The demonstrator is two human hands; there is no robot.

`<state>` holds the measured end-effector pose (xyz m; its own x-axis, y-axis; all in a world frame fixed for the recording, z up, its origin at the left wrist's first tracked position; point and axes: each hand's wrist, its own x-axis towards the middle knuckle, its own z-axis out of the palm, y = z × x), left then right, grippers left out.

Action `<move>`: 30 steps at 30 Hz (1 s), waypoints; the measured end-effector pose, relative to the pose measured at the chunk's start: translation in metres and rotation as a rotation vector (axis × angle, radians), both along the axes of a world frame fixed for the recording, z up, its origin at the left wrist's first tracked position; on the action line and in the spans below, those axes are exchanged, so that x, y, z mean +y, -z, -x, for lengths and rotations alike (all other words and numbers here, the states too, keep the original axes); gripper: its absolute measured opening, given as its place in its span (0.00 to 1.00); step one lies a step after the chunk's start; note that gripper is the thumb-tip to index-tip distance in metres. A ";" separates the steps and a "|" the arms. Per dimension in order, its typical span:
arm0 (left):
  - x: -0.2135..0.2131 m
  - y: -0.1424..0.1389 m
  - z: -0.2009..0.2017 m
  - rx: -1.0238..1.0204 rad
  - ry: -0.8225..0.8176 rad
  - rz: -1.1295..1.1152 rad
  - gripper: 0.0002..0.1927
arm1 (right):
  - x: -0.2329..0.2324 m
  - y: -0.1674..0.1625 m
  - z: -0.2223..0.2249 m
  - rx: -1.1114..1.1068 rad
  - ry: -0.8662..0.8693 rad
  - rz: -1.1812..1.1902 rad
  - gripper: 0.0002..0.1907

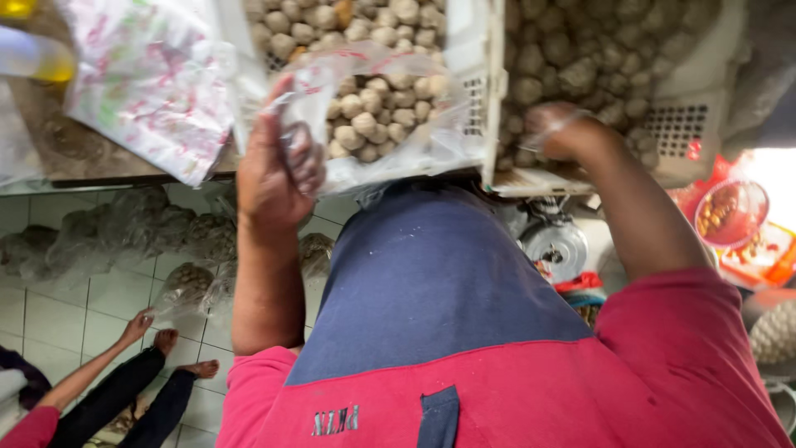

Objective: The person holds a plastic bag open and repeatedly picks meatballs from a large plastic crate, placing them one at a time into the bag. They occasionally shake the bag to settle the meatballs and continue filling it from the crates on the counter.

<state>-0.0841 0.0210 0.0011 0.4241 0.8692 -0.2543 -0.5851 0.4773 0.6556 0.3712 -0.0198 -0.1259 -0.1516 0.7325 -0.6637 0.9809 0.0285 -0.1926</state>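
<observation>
My left hand [278,170] grips the edge of a clear plastic bag [390,124] part-filled with small beige balls, held against the front of a white perforated crate [477,99]. My right hand [557,131] is inside a second white crate [680,133] at the right, closed around some of the grey-brown balls there, with a thin plastic film over the fingers. The first crate behind the bag holds many more of the same balls [348,21].
A sheet of printed plastic bags [153,83] lies at upper left on a counter. Filled bags [124,224] lie on the tiled floor below. Another person's hand [137,325] and bare feet [186,357] are at lower left. A round metal scale [554,249] and red bowl [730,211] sit at right.
</observation>
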 end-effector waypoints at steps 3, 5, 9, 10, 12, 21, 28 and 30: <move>0.002 -0.010 -0.004 -0.022 0.029 -0.009 0.30 | -0.003 -0.062 0.013 0.492 0.386 0.101 0.13; 0.001 -0.016 -0.006 -0.021 0.033 -0.006 0.30 | 0.000 -0.107 0.044 0.924 0.663 0.227 0.12; 0.003 -0.022 -0.015 0.045 0.010 -0.083 0.29 | 0.023 -0.150 0.121 1.064 0.132 -0.120 0.14; 0.002 -0.023 -0.016 0.071 0.005 -0.095 0.29 | 0.027 -0.154 0.124 1.145 0.227 -0.081 0.17; 0.001 -0.024 -0.015 0.062 0.008 -0.098 0.27 | 0.032 -0.150 0.115 1.066 0.352 -0.127 0.20; -0.002 -0.021 -0.014 0.116 -0.004 -0.097 0.27 | -0.009 -0.046 0.030 -0.127 0.153 -0.050 0.30; 0.000 -0.021 -0.014 0.411 -0.037 -0.226 0.24 | -0.018 0.011 -0.002 -0.213 0.056 0.109 0.17; 0.001 -0.022 -0.012 0.639 -0.022 -0.318 0.19 | -0.020 0.003 -0.017 -0.118 0.064 0.032 0.14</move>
<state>-0.0718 0.0216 0.0236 0.2579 0.9492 -0.1802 -0.0472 0.1987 0.9789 0.3885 -0.0402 -0.1285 -0.0249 0.7165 -0.6972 0.9964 -0.0389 -0.0755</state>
